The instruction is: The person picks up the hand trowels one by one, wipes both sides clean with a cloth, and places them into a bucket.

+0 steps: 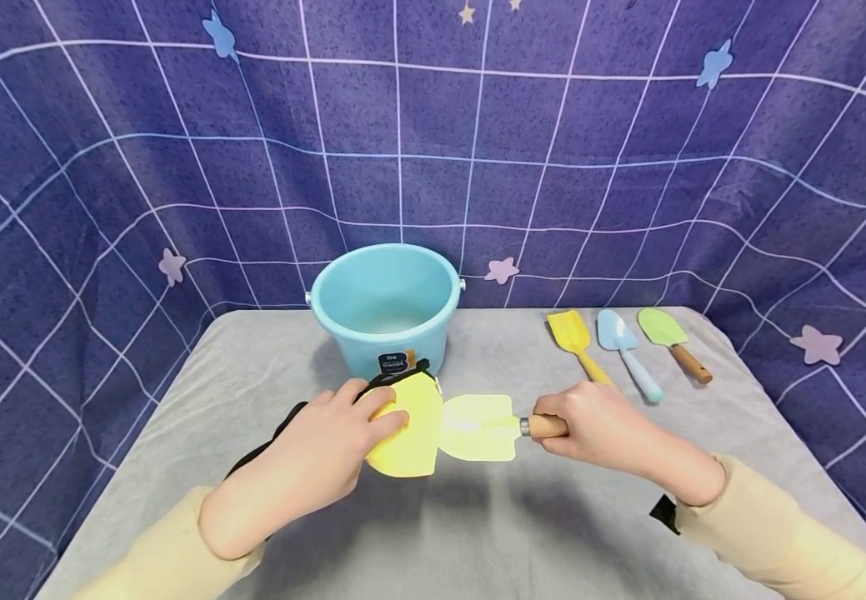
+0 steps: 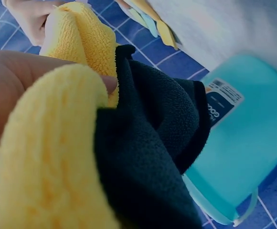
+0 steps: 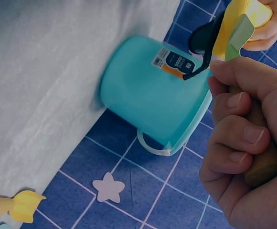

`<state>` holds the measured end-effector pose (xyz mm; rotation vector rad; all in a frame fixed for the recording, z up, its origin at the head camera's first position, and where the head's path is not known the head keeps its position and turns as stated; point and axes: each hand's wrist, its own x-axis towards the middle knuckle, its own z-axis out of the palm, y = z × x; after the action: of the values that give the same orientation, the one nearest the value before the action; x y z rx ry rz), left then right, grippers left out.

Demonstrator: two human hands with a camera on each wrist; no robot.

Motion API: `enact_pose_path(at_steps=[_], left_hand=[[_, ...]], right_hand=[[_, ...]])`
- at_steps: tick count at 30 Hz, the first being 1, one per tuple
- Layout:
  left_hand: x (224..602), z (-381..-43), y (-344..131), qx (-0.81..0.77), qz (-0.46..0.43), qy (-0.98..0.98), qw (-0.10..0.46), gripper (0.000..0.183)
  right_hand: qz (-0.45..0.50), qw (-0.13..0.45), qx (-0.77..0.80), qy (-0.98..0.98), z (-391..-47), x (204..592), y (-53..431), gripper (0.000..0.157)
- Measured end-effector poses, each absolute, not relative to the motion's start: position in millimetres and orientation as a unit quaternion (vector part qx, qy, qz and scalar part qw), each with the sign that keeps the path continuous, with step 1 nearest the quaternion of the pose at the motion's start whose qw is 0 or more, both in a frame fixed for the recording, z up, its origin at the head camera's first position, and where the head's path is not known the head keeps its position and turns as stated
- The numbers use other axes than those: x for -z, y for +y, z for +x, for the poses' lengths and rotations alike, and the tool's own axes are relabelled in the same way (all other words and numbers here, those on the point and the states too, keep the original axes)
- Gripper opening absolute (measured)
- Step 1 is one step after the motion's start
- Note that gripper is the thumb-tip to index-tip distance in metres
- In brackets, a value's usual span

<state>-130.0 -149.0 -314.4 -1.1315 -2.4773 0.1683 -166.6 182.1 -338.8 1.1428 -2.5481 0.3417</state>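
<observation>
My left hand (image 1: 335,437) grips a towelling cloth, yellow on one face and dark grey on the other. The cloth (image 1: 417,429) lies against the blade tip of a small hand shovel; in the left wrist view, its dark side (image 2: 153,105) hangs toward the bucket. My right hand (image 1: 601,421) holds the shovel (image 1: 481,427) level by its wooden handle, fingers wrapped round it. The blade is pale yellow-green and points left at the cloth. From the right wrist, the blade (image 3: 240,37) overlaps the yellow fabric. Both are held up in front of the bucket.
A light blue bucket (image 1: 353,346) with a label stands behind the cloth. Toward the back right of the grey-covered table lie a yellow shovel (image 1: 571,332), a light blue trowel (image 1: 616,332) and a green trowel (image 1: 659,327). A purple-blue grid-patterned curtain (image 1: 433,192) hangs behind.
</observation>
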Motion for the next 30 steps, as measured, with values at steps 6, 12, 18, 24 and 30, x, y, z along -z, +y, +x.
enact_pose_path(at_steps=[6,12,18,24,30], left_hand=[[318,-129,-157,-0.040,-0.392,-0.898,0.196,0.052],[325,-128,-167,-0.030,-0.379,-0.904,0.195,0.053],[331,-127,-179,-0.014,-0.352,-0.918,0.183,0.054],[327,-124,-190,0.001,-0.318,-0.930,0.185,0.058],[312,-122,-188,0.023,-0.314,-0.929,0.194,0.062]], right_hand=[[0.400,0.160,-0.123,-0.894,-166,339,181,0.028],[0.397,0.157,-0.127,-0.896,-166,340,181,0.028],[0.403,0.151,-0.133,-0.893,-166,340,180,0.026],[0.400,0.155,-0.138,-0.893,-166,341,180,0.028],[0.398,0.151,-0.137,-0.894,-167,341,181,0.028]])
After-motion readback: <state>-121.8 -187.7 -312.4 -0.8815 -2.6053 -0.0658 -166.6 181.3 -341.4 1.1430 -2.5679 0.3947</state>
